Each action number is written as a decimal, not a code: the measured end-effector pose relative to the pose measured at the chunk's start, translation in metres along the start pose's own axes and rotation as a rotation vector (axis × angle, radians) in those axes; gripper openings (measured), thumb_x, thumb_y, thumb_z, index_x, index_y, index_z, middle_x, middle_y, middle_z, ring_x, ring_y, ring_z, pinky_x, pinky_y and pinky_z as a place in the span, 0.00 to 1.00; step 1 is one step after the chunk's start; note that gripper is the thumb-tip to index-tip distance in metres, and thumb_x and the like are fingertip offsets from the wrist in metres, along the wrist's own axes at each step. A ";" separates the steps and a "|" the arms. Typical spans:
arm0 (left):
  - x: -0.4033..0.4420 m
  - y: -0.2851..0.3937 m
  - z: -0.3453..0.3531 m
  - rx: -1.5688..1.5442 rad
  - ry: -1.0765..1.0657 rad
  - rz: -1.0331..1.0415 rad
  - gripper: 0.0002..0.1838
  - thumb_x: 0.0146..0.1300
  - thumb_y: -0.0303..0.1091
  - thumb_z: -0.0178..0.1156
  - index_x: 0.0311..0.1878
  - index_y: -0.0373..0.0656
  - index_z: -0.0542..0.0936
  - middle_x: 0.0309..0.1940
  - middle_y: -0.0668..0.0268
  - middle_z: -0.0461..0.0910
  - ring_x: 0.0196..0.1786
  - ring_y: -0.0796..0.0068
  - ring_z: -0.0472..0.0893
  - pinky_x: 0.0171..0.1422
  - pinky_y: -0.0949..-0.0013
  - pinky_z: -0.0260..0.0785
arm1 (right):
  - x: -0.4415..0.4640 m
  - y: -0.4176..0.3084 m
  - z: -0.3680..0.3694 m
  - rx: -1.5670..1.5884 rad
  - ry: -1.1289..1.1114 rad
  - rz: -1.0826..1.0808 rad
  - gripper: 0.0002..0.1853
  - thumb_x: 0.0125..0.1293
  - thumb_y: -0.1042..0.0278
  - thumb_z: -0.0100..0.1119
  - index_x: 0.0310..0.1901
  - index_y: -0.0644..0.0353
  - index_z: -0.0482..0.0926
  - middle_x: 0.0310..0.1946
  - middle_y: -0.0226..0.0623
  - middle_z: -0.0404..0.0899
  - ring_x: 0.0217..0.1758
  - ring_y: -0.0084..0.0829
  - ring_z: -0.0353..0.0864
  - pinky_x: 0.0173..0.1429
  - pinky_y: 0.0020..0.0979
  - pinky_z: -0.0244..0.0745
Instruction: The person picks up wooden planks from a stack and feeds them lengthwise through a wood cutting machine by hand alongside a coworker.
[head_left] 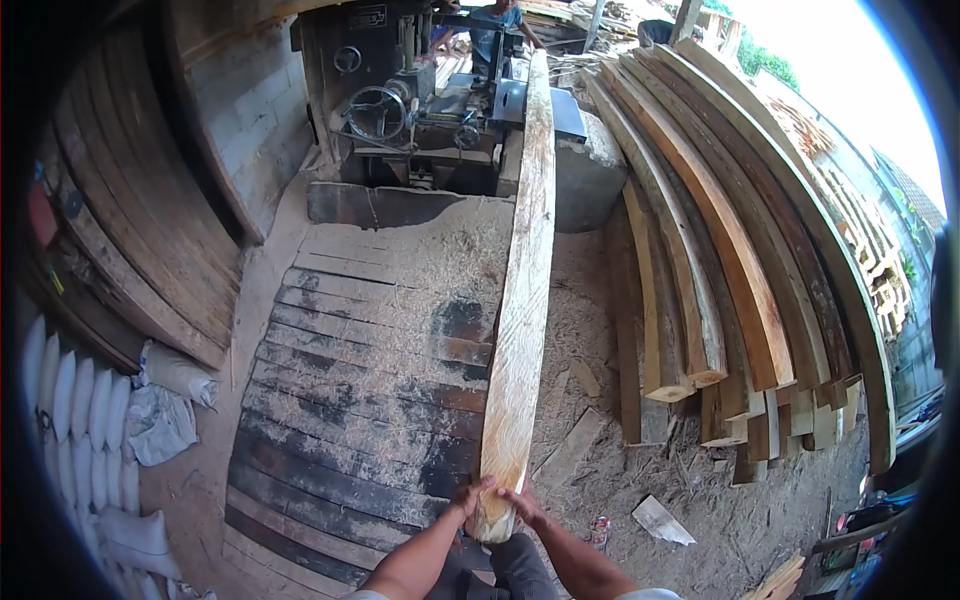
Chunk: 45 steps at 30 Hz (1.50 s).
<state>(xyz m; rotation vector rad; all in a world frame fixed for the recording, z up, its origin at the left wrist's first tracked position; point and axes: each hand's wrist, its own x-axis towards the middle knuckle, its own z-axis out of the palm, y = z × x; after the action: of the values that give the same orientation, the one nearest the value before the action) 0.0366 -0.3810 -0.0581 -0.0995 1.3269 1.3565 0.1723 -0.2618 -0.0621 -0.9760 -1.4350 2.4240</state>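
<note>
A long sawn timber beam (522, 300) runs from just in front of my body away to the sawmill machine (400, 100). Its near end rests between my two hands. My left hand (472, 495) grips the beam's left edge close to that end. On the opposite edge, my right hand (522, 503) is closed around the wood. The far end reaches past a metal table plate (545, 108) on the machine. There another person (497, 35) in a blue shirt stands with an arm stretched toward the beam.
Stacked timber beams (720, 230) fill the right side. Sawdust covers a slatted wooden floor (350, 400) left of my beam. White sacks (85, 430) and leaning boards (140, 200) line the left. A wood offcut (662, 520) and a can (600, 530) lie on the ground at right.
</note>
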 end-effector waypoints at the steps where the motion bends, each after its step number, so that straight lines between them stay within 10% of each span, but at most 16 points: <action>1: -0.026 -0.016 -0.006 -0.031 -0.056 0.054 0.44 0.54 0.58 0.74 0.65 0.34 0.77 0.57 0.56 0.82 0.55 0.65 0.83 0.62 0.63 0.75 | -0.014 0.048 -0.003 0.056 -0.009 0.034 0.62 0.55 0.58 0.78 0.79 0.51 0.37 0.71 0.49 0.62 0.76 0.45 0.63 0.76 0.44 0.64; 8: -0.167 -0.185 -0.049 0.002 -0.226 0.017 0.46 0.51 0.51 0.74 0.70 0.34 0.70 0.59 0.55 0.80 0.59 0.63 0.81 0.65 0.60 0.73 | -0.223 0.153 0.017 -0.173 -0.021 0.043 0.64 0.55 0.44 0.76 0.81 0.58 0.39 0.75 0.48 0.60 0.76 0.44 0.64 0.75 0.45 0.66; 12: -0.262 -0.268 -0.038 -0.088 -0.218 0.002 0.49 0.50 0.51 0.73 0.72 0.35 0.67 0.61 0.56 0.78 0.63 0.61 0.78 0.68 0.58 0.70 | -0.305 0.147 0.015 0.017 0.078 0.254 0.72 0.52 0.24 0.67 0.81 0.40 0.21 0.83 0.49 0.41 0.82 0.55 0.49 0.72 0.66 0.60; 15: -0.336 -0.315 -0.035 -0.098 -0.156 -0.090 0.49 0.49 0.53 0.73 0.71 0.36 0.68 0.61 0.56 0.79 0.61 0.61 0.78 0.67 0.59 0.70 | -0.309 0.132 0.040 0.179 0.105 -0.196 0.59 0.67 0.42 0.61 0.82 0.61 0.31 0.82 0.47 0.45 0.81 0.42 0.54 0.80 0.38 0.53; 32: -0.640 -0.537 -0.135 -0.052 -0.078 -0.001 0.51 0.51 0.51 0.71 0.77 0.39 0.63 0.66 0.57 0.74 0.67 0.58 0.73 0.73 0.54 0.65 | -0.598 0.268 0.185 0.096 0.117 -0.140 0.47 0.69 0.49 0.58 0.81 0.59 0.45 0.74 0.44 0.63 0.73 0.38 0.66 0.76 0.36 0.60; 36: -0.750 -0.487 -0.073 0.119 0.165 -0.038 0.49 0.51 0.50 0.71 0.75 0.39 0.65 0.64 0.57 0.76 0.65 0.58 0.76 0.71 0.55 0.68 | -0.661 0.279 0.205 0.080 0.087 -0.047 0.45 0.69 0.49 0.57 0.81 0.57 0.49 0.74 0.44 0.64 0.72 0.37 0.67 0.75 0.35 0.62; 45: -0.788 -0.654 -0.170 -0.179 -0.189 -0.001 0.50 0.53 0.51 0.73 0.76 0.39 0.64 0.67 0.57 0.74 0.67 0.62 0.75 0.73 0.58 0.66 | -0.771 0.329 0.244 0.071 0.062 -0.161 0.42 0.69 0.47 0.55 0.79 0.58 0.54 0.69 0.41 0.70 0.67 0.36 0.72 0.71 0.37 0.66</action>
<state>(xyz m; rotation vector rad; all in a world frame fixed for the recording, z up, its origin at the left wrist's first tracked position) 0.6580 -1.2068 0.0430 -0.0912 1.0468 1.4450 0.6812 -0.9539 0.0927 -0.8762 -1.3419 2.2924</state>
